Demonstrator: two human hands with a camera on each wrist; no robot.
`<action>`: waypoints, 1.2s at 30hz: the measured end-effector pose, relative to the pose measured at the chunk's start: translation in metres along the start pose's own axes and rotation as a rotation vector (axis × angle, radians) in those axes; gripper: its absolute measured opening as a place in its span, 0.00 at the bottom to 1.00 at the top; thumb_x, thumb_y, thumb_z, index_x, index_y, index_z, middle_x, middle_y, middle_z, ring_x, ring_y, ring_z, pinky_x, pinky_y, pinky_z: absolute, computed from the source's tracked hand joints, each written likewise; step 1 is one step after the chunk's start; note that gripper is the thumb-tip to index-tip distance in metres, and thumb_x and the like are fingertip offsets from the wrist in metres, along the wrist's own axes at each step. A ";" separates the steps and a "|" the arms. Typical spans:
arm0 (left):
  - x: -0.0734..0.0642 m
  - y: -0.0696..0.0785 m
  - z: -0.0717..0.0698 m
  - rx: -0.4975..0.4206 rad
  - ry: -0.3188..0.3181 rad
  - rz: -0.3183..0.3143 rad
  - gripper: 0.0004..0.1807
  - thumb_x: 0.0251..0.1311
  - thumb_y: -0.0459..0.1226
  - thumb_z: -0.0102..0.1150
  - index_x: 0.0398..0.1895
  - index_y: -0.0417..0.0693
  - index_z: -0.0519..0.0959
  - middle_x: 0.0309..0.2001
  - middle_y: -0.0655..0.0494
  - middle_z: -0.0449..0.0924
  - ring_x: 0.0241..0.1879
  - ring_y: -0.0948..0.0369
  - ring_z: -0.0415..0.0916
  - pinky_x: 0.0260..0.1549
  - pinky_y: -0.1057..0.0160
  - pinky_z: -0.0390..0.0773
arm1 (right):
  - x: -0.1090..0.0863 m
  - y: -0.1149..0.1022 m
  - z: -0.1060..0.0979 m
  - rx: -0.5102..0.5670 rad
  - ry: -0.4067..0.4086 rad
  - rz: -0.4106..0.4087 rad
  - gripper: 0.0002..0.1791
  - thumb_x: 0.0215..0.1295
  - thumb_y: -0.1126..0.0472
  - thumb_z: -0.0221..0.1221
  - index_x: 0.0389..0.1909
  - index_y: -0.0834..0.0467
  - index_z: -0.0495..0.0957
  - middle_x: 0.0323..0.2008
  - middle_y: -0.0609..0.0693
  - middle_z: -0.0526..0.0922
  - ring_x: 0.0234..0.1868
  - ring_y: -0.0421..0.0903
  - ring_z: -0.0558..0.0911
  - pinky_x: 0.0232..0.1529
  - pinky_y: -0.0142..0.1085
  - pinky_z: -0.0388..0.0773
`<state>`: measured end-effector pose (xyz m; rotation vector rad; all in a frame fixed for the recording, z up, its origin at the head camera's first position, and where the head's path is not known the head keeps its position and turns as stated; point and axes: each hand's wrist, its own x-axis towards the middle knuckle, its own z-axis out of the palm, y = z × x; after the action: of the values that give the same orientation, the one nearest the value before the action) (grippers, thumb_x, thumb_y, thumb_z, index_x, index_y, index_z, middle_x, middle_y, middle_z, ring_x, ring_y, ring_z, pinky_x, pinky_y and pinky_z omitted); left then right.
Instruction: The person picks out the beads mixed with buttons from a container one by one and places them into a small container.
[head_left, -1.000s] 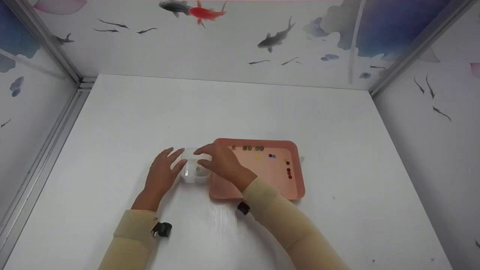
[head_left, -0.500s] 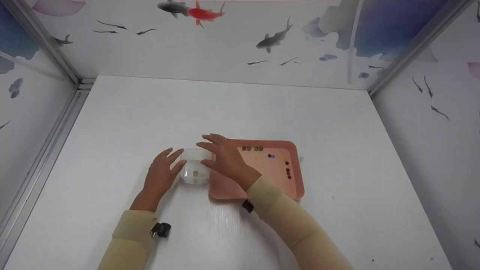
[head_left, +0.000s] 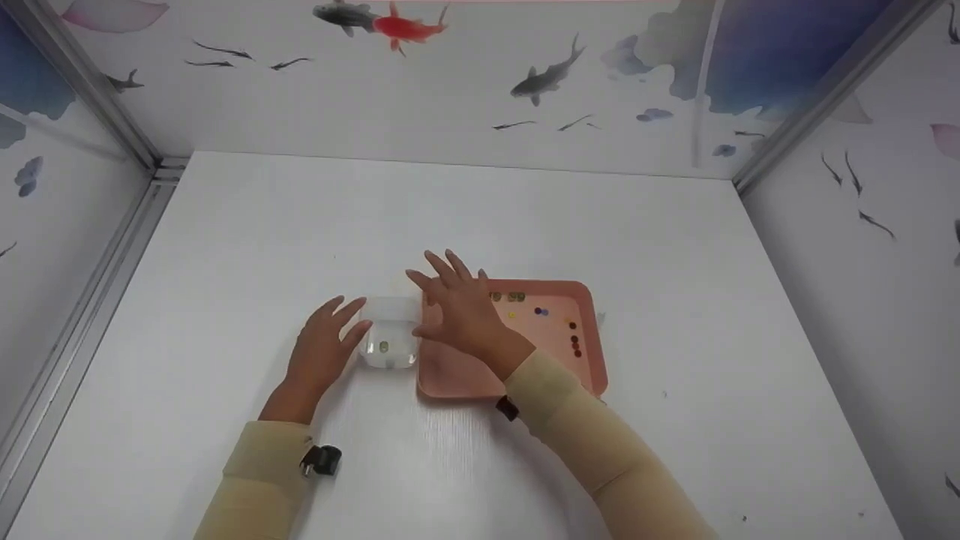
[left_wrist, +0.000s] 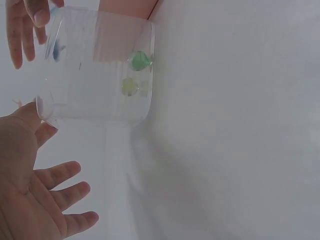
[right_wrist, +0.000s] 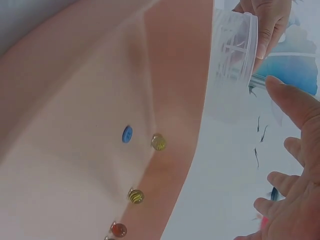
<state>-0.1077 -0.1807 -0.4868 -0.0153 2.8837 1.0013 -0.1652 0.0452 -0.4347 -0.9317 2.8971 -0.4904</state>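
Observation:
A clear plastic box [head_left: 391,309] stands against the left side of a pink tray [head_left: 450,384]. My left hand [head_left: 322,346] is at the box's left rim, with thumb and forefinger touching it and the other fingers loosely spread. Inside the box, the left wrist view shows a green glass marble [left_wrist: 139,60] and a yellowish one [left_wrist: 130,86]. Over the tray's back left corner, my right hand [head_left: 466,315] hovers with fingers spread and nothing held. The right wrist view shows a blue button [right_wrist: 127,134] and a yellow marble [right_wrist: 158,142] in the tray.
Several small marbles [head_left: 516,297] line the tray's back edge, partly behind my right hand. Dark red round pieces [head_left: 575,340] lie along its right side, and two blue pieces [head_left: 541,311] nearer the middle. The white table [head_left: 405,472] has patterned panels [head_left: 450,90] around it.
My right hand has moved from over the box rightward and back to the tray, its fingers spreading. The greenish piece in the box has shifted left. My left hand stays in place.

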 end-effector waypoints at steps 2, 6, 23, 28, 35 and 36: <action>0.000 0.000 0.000 0.002 0.000 0.002 0.29 0.71 0.51 0.47 0.71 0.50 0.65 0.71 0.36 0.56 0.70 0.38 0.52 0.66 0.38 0.55 | -0.002 0.003 -0.001 -0.015 0.009 -0.001 0.45 0.54 0.42 0.69 0.72 0.43 0.60 0.76 0.50 0.52 0.76 0.54 0.48 0.65 0.67 0.53; -0.001 -0.001 0.000 0.002 0.002 0.008 0.29 0.71 0.51 0.47 0.71 0.49 0.65 0.71 0.35 0.57 0.70 0.38 0.53 0.66 0.37 0.55 | -0.006 0.009 -0.002 -0.019 0.030 -0.001 0.45 0.54 0.43 0.70 0.72 0.44 0.61 0.75 0.50 0.53 0.76 0.55 0.49 0.64 0.68 0.54; 0.000 -0.003 0.001 -0.005 -0.025 -0.008 0.30 0.72 0.52 0.45 0.73 0.51 0.61 0.73 0.38 0.53 0.72 0.39 0.49 0.67 0.39 0.53 | -0.014 0.034 -0.009 0.030 0.053 0.042 0.44 0.56 0.45 0.69 0.72 0.45 0.61 0.76 0.49 0.52 0.76 0.53 0.47 0.66 0.67 0.49; -0.001 -0.003 0.000 0.003 -0.032 -0.014 0.31 0.72 0.53 0.44 0.73 0.51 0.61 0.73 0.38 0.53 0.72 0.39 0.49 0.67 0.38 0.53 | -0.016 0.040 -0.011 0.068 0.066 0.052 0.44 0.56 0.45 0.69 0.72 0.45 0.61 0.76 0.49 0.51 0.76 0.53 0.46 0.67 0.66 0.48; -0.002 -0.002 -0.001 0.005 -0.044 -0.026 0.31 0.72 0.53 0.43 0.73 0.52 0.60 0.74 0.39 0.52 0.72 0.40 0.48 0.67 0.38 0.52 | -0.018 0.046 -0.015 0.139 0.080 0.061 0.45 0.56 0.46 0.69 0.73 0.47 0.60 0.76 0.50 0.52 0.76 0.53 0.47 0.68 0.65 0.48; -0.002 -0.002 -0.002 0.003 -0.045 -0.028 0.30 0.72 0.53 0.43 0.73 0.52 0.60 0.74 0.39 0.52 0.72 0.40 0.48 0.68 0.38 0.52 | -0.018 0.047 -0.016 0.151 0.082 0.061 0.45 0.57 0.46 0.68 0.73 0.47 0.60 0.76 0.50 0.52 0.76 0.53 0.47 0.68 0.65 0.48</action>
<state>-0.1055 -0.1835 -0.4867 -0.0320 2.8362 0.9792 -0.1789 0.0965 -0.4355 -0.8178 2.9006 -0.7469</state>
